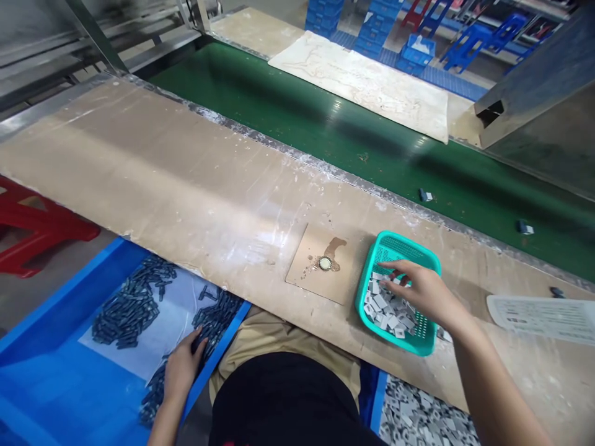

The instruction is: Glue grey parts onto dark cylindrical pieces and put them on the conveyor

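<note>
My left hand [182,365] reaches into the blue bin [60,362] at lower left. Its thumb and fingers are apart and touch a pile of small dark plastic parts [216,319]. Over the green perforated basket [397,244], my right hand [418,288] hangs with thumb and index finger spread, nothing visible between them. Small light-grey plastic pieces [381,310] fill the basket's bottom below those fingers. Between the hands, a small round pot of pale material [325,263] sits on a square of cardboard [311,288] with wet brown stains.
Beyond the worktable [195,179] runs a green conveyor belt [279,105] carrying two small dark-and-grey parts [425,195]. A white plastic sheet [543,317] lies at right. Another bin of grey pieces [423,415] is below the table edge. A red stool [41,226] stands at left.
</note>
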A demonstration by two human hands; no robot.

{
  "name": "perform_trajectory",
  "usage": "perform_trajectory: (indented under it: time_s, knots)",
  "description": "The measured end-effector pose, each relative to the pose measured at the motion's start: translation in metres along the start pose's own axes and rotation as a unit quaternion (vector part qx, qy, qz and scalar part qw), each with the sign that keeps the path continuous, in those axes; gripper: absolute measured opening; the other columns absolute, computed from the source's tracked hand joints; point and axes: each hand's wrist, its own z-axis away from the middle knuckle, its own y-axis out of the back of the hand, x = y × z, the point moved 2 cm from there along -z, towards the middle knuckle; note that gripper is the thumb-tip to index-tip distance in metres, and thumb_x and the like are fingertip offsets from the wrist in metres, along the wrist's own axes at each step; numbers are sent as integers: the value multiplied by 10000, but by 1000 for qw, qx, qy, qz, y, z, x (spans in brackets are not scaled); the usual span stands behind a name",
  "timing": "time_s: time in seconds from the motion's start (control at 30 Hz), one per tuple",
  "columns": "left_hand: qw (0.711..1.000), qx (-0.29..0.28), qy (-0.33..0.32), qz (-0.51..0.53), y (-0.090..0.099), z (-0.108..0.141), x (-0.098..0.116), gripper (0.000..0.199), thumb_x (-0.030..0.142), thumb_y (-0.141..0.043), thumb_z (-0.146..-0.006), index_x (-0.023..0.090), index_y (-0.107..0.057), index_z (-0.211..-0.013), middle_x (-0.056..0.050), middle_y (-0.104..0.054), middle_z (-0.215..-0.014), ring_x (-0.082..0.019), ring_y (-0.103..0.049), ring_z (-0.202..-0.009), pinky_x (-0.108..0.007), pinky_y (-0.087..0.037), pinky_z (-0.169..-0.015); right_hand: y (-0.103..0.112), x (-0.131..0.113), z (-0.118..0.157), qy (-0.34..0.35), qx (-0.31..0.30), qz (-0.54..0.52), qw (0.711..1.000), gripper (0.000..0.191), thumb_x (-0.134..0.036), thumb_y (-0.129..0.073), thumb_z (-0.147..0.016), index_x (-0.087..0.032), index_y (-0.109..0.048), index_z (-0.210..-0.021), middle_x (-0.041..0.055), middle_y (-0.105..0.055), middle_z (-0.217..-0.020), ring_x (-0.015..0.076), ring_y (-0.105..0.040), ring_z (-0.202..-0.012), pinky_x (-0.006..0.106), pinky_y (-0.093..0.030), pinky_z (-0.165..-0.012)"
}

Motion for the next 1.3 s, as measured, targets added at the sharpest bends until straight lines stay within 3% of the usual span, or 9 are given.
perform_trajectory:
  time_s: [0.17, 0.33, 0.57, 0.67, 0.77, 0.93, 1.1, 1.2, 1.3]
  knots:
    - [995, 12, 57, 79, 15, -1, 19, 143, 302, -634, -627, 232, -680, -744, -129, -726, -903, -403, -604, -1018, -466, -405, -919, -19, 5, -8, 65, 32, 72, 995, 238, -315, -533, -775, -217, -718, -889, 114, -650, -1119, 319, -616, -1005, 474, -487, -835]
    - [976, 47, 111, 181, 21, -2, 23, 114, 257, -711, -562, 220, -630, -633, -94, -716, -756, -379, -612, -1005, -431, -434, -884, -18, 7, -6, 54, 55, 22, 997, 167, -329, -574, -742, -213, -667, -819, 84, -705, -929, 283, -657, -870, 431, -503, -777]
    - [895, 71, 160, 411, 47, 5, 47, 235, 260, -737, -614, 148, -602, -771, -22, -657, -682, -113, -587, -544, -208, -488, -505, -4, -14, 0, 43, 115, -155, 980, 290, -403, -689, -709, -196, -649, -909, 47, -659, -763, 207, -628, -690, 331, -514, -624]
    - [824, 38, 153, 544, 62, 13, 81, 185, 167, -748, -607, 119, -653, -758, -17, -649, -676, -42, -494, -474, -125, -423, -415, -12, -42, -3, 78, 130, -139, 979, 255, -380, -648, -776, -207, -678, -961, 64, -668, -886, 197, -626, -742, 327, -513, -666]
    - [757, 2, 147, 637, 71, 23, 118, 171, 15, -693, -614, 114, -670, -751, -43, -687, -771, -47, -569, -562, -104, -492, -515, -30, -68, -9, 112, 163, -83, 977, 205, -321, -570, -845, -198, -680, -969, 71, -671, -942, 193, -634, -787, 329, -510, -714]
    - [719, -62, 148, 676, 68, 38, 152, 182, -45, -622, -654, 135, -615, -634, -49, -703, -790, -116, -672, -771, -162, -551, -715, -62, -80, -20, 162, 153, 1, 975, 221, -275, -542, -851, -156, -682, -973, 66, -669, -833, 177, -630, -694, 306, -509, -649]
    - [684, -192, 135, 691, 57, 47, 163, 301, 30, -659, -694, 135, -668, -977, -58, -697, -828, -182, -669, -902, -276, -535, -847, -72, -74, -24, 166, 138, 36, 976, 254, -263, -516, -858, -134, -687, -995, 82, -673, -875, 186, -636, -727, 305, -507, -654]
    - [671, -236, 108, 695, 49, 50, 169, 269, 113, -721, -681, 131, -684, -947, -49, -680, -807, -173, -656, -861, -275, -526, -802, -73, -74, -24, 164, 130, 46, 977, 254, -270, -509, -856, -150, -691, -984, 81, -681, -888, 199, -639, -751, 312, -506, -657]
    - [676, -245, 84, 690, 43, 51, 176, 251, 145, -751, -664, 129, -699, -909, -35, -661, -781, -82, -593, -695, -172, -464, -605, -72, -75, -23, 162, 127, 42, 978, 250, -273, -517, -847, -151, -696, -974, 82, -686, -887, 205, -638, -758, 318, -503, -666]
